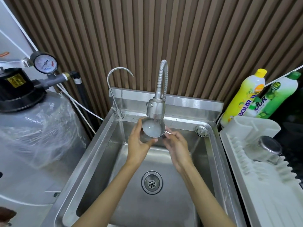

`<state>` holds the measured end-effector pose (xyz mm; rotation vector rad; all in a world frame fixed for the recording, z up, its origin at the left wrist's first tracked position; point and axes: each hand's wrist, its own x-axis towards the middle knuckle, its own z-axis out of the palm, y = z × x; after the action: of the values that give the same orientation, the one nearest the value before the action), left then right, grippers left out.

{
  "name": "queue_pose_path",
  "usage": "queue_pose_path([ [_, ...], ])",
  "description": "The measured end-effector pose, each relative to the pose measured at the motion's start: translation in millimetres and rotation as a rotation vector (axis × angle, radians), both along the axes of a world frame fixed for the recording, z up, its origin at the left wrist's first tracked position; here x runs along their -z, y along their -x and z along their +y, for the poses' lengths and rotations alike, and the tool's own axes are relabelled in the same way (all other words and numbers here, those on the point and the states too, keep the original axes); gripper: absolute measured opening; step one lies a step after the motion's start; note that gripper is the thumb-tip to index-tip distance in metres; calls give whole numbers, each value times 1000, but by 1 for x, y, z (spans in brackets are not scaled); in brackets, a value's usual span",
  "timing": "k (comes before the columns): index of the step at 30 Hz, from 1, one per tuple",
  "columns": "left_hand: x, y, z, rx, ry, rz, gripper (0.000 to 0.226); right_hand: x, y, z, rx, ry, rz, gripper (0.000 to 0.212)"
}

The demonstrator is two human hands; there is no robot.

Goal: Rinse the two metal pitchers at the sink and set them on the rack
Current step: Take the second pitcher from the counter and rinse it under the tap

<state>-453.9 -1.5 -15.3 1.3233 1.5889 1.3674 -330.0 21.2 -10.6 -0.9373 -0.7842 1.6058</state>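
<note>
A small metal pitcher (151, 129) is held upright under the flexible spray tap (155, 107), with water running into it; cloudy water fills it near the rim. My left hand (139, 141) wraps around its body from the left. My right hand (176, 145) grips its handle on the right side. Both hands are above the steel sink (127, 202). A second metal pitcher (267, 149) lies upside down on the white dish rack (262, 185) to the right of the sink.
A thin gooseneck tap (114, 89) stands at the sink's back left corner. A strainer plug (202, 130) rests on the back right ledge. Two dish soap bottles (244, 97) stand behind the rack. A wrapped filter tank (32, 125) with a pressure gauge (45, 63) is left.
</note>
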Motion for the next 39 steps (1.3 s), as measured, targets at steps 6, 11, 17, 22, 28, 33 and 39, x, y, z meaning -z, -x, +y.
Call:
queue_pose_path([
  [6,-2,6,-14,-75,174,282,93,-13,-28,1,-106,151,-352,9],
  [11,12,-11,-13,72,211,-192,42,-27,-20,-4,131,-176,-919,12],
  [17,-8,0,-6,-79,-20,-38,84,-9,0,-8,-47,29,48,27],
  [22,-6,4,-19,-187,145,297,97,-12,-16,-6,-167,217,-182,10],
  [28,7,-6,-7,-45,180,-80,63,-20,-7,-2,202,-57,-604,23],
  [33,-16,2,2,-41,-29,18,83,-6,10,-4,43,81,62,25],
  [39,-10,-1,-19,-140,232,200,87,-9,-10,-11,-51,204,-281,14],
])
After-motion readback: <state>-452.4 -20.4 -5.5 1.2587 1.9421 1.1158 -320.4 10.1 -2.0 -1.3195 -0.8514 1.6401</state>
